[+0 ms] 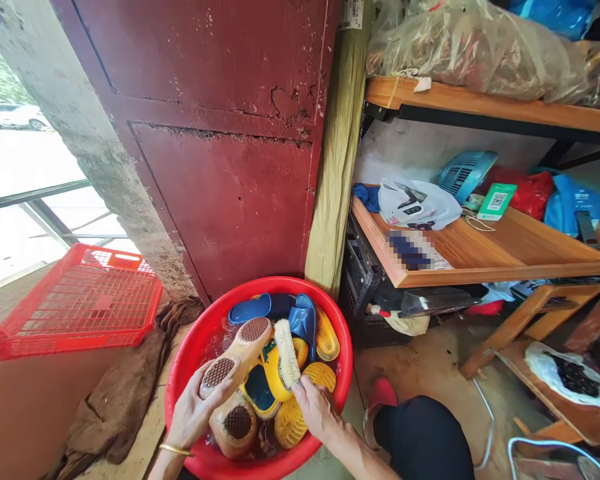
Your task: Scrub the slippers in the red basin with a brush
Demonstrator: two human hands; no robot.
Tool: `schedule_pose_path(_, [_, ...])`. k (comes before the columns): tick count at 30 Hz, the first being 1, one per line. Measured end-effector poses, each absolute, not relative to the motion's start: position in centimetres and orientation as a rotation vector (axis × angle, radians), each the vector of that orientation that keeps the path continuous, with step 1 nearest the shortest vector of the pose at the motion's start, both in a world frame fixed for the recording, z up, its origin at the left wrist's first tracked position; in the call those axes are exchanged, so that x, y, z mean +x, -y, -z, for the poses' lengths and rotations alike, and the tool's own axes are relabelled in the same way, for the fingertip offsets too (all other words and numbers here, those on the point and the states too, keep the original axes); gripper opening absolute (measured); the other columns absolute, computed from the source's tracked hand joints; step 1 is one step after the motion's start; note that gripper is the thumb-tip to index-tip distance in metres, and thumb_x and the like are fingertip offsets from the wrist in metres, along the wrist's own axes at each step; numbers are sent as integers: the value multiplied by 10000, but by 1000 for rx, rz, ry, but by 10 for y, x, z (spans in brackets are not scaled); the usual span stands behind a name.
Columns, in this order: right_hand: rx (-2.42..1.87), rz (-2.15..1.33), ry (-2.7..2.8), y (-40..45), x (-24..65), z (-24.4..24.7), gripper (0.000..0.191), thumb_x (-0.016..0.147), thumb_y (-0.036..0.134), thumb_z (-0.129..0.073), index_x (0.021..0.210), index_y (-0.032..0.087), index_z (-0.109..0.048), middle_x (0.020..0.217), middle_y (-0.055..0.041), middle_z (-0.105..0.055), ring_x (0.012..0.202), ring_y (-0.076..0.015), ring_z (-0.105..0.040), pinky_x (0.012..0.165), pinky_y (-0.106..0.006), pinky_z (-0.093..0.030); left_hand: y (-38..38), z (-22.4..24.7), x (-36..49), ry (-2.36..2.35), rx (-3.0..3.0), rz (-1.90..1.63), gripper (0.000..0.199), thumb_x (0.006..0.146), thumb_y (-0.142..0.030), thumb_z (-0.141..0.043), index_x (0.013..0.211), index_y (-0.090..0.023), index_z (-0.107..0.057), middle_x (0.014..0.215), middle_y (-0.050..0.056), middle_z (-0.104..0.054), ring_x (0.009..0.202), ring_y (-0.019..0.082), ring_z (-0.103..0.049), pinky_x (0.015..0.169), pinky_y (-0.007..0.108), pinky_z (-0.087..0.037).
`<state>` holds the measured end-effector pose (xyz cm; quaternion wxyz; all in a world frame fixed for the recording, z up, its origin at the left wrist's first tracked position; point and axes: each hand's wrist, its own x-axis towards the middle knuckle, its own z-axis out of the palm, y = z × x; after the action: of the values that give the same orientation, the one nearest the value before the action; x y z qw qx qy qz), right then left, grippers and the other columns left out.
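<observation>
My left hand (200, 400) is closed around the heel end of a beige shoe (237, 350), its brown-patched sole turned up. In my right hand (315, 403) is a scrub brush (287, 350) with pale bristles, held just right of the shoe and apart from it. Both hands are over a red basin (347, 353) with water in it. Inside lie a second beige shoe (234, 423), blue slippers (303, 320), a yellow slipper with a dark insole (261, 389) and several other yellow slippers (291, 423).
A red plastic crate (80, 300) stands at the left, with a brown cloth (120, 400) beside the basin. Behind is a dark red door (225, 187). Wooden shelves (505, 247) with bags and a blue fan (465, 175) fill the right, above a wooden stool (535, 393).
</observation>
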<state>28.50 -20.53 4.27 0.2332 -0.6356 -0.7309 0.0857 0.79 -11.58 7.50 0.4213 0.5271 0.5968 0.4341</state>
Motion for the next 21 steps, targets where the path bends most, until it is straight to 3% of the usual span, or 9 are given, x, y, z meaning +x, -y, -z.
schedule_pose_path(4, [-1738,-181,2152,205,279,-48,250,1018,353,-466,1177,253,-631,956,-68,-748,797,-220,-711,677,-295,-520,130,-71,25,-1412,1428,-1133,750,488,-539,-886,1138,-223,-685,1152,103,-726,1165,386,-636,998,487,-527])
schedule_pose_path(8, [-1868,-58,2186,177,268,-54,369,995,317,-522,1346,217,-573,1123,-149,-723,897,-280,-711,735,-372,-555,128,-58,40,-1388,1487,-1060,714,576,-542,-838,1184,-216,-656,1173,110,-717,1161,375,-642,1022,490,-509])
schedule_pose_path(14, [-2016,11,2177,130,266,-72,307,1011,236,-482,1277,170,-620,1024,-156,-723,887,-273,-704,770,-392,-565,118,-49,39,-1385,1401,-1033,701,588,-517,-824,1185,-191,-656,1186,122,-723,1125,373,-664,966,477,-543])
schedule_pose_path(18, [-1875,43,2308,158,260,-52,379,976,271,-580,1348,200,-575,1043,-122,-723,883,-262,-694,739,-371,-570,116,-48,34,-1402,1327,-1030,699,555,-513,-844,1158,-196,-686,1055,97,-757,1041,377,-685,889,478,-568])
schedule_pose_path(21, [-1821,98,2356,172,261,-41,412,970,267,-590,1378,224,-548,1038,-104,-717,834,-243,-686,695,-347,-558,116,-44,32,-1371,1324,-1005,719,555,-523,-847,1170,-189,-679,1060,100,-753,1082,379,-672,925,477,-555])
